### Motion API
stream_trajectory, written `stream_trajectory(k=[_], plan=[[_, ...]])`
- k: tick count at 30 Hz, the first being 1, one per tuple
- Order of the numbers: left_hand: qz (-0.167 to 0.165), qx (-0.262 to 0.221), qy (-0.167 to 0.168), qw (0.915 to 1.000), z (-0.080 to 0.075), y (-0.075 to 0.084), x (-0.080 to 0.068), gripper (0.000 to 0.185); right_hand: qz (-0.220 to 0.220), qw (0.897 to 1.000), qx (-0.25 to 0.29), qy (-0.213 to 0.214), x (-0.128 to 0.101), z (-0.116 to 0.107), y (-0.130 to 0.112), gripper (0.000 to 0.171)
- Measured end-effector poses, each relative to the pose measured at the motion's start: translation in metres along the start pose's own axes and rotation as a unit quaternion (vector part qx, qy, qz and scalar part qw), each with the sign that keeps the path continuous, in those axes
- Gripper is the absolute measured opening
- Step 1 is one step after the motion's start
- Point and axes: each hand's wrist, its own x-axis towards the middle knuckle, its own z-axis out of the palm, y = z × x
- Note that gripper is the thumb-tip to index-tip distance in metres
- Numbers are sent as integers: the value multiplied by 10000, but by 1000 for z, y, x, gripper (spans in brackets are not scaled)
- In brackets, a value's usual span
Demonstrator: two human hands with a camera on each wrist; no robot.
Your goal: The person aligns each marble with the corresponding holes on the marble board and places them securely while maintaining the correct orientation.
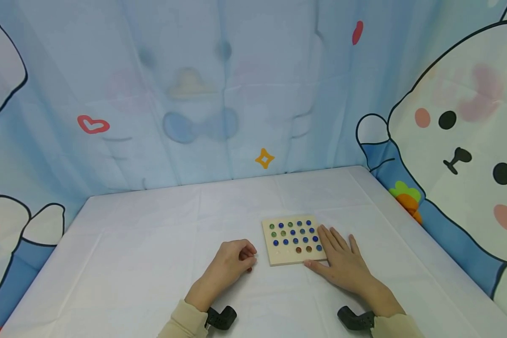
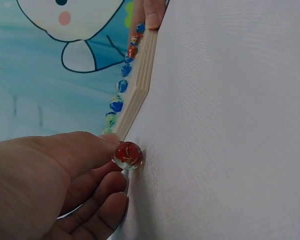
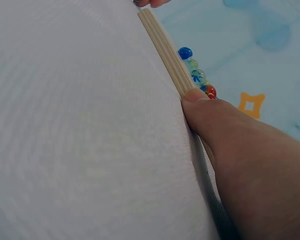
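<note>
A square wooden board (image 1: 285, 259) lies on the white tablecloth, with rows of glass marbles, mostly blue, a few green and red-brown, seated on it. Its near left corner shows bare wood. Left of the board, my left hand (image 1: 232, 260) pinches a clear marble with a red core (image 2: 128, 155) between thumb and fingers, low over the cloth. The other fingers curl loosely below it. My right hand (image 1: 344, 263) lies flat at the board's right side, fingers straight along that edge. In the right wrist view its thumb (image 3: 195, 96) presses the board's near edge.
The white cloth (image 1: 143, 263) covers the whole table. A blue curtain with cartoon animals (image 1: 203, 155) hangs along the back and sides. Black wrist devices (image 1: 222, 318) sit at both cuffs.
</note>
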Motion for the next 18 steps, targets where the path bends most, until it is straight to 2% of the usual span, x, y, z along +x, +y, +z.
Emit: stream_trajectory(k=[6,18], plan=[[-118,-40,9,9999,0,2,3,9,3,10000,8,-2,0,0,0,108],[-29,139,83,9999,4,13,12,12,4,10000,-48,17,-2,-3,-2,107]])
